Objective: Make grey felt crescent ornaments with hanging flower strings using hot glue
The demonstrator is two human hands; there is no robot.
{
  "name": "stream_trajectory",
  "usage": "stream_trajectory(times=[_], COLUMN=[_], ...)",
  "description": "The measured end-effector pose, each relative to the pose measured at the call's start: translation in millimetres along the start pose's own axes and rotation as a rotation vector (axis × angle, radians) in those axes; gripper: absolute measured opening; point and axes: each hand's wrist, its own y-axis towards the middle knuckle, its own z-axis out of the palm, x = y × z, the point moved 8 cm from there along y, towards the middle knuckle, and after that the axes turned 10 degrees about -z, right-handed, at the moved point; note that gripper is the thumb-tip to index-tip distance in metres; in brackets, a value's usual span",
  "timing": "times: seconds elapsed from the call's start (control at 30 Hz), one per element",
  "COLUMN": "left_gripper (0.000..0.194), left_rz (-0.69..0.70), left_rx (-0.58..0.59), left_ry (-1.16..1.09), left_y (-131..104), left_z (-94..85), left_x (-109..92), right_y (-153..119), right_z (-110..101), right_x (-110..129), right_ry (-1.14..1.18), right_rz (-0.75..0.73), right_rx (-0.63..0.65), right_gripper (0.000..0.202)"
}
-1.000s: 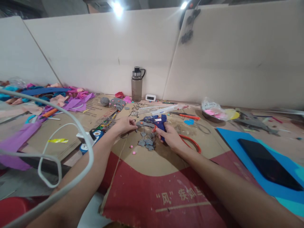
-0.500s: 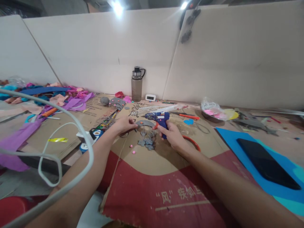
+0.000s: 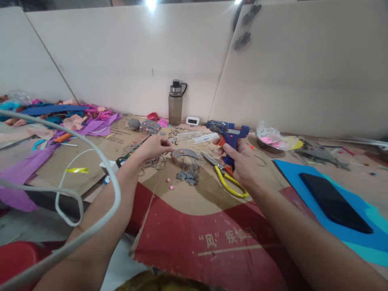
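My right hand (image 3: 244, 161) grips a blue hot glue gun (image 3: 232, 141), fingers around its handle and near the orange trigger, nozzle pointing left. My left hand (image 3: 154, 147) has thumb and fingertips pinched at the left end of a grey curved piece (image 3: 188, 153) with an orange dot; the exact contact is hard to see. Below the curve, grey flower-shaped pieces (image 3: 189, 177) hang or lie on the cardboard (image 3: 178, 202). Two small pink balls (image 3: 171, 187) lie nearer to me. Yellow-handled scissors (image 3: 232, 186) rest under and beside my right hand.
White glue sticks (image 3: 206, 138), a bottle (image 3: 175, 105) and a small digital clock (image 3: 192, 121) stand or lie behind. Coloured scraps (image 3: 100, 125) fill the left. At right are a bowl (image 3: 269, 146) and a phone (image 3: 335, 202) on blue sheets. A white cable (image 3: 117, 198) loops across the left foreground.
The glue gun has moved right and up, away from the grey curved piece, and the scissors now show more fully. My left hand has stayed by the curve's left end, slightly raised.
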Motion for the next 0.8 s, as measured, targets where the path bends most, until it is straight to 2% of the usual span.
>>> stream_trajectory(times=[0.17,0.3,0.57,0.8], left_gripper=[0.028,0.028,0.038,0.043], left_rz=[0.100,0.259,0.223,0.220], left_rx=[-0.085,-0.075,-0.024,-0.011], left_ry=[0.082,0.234,0.323,0.309], left_y=[4,6,17,18], left_z=[9.5,30.9,49.2,51.6], left_x=[-7,-17,-2,-2], right_y=[-2,-5,-7,-7], right_z=[2,4,2,4], right_x=[-1,-13,-22,-21], right_ry=[0.027,0.013,-0.023,-0.002], right_rz=[0.020,0.078,0.100,0.096], right_rx=[-0.011,0.003,-0.002,-0.004], right_gripper=[0.025,0.025,0.028,0.025])
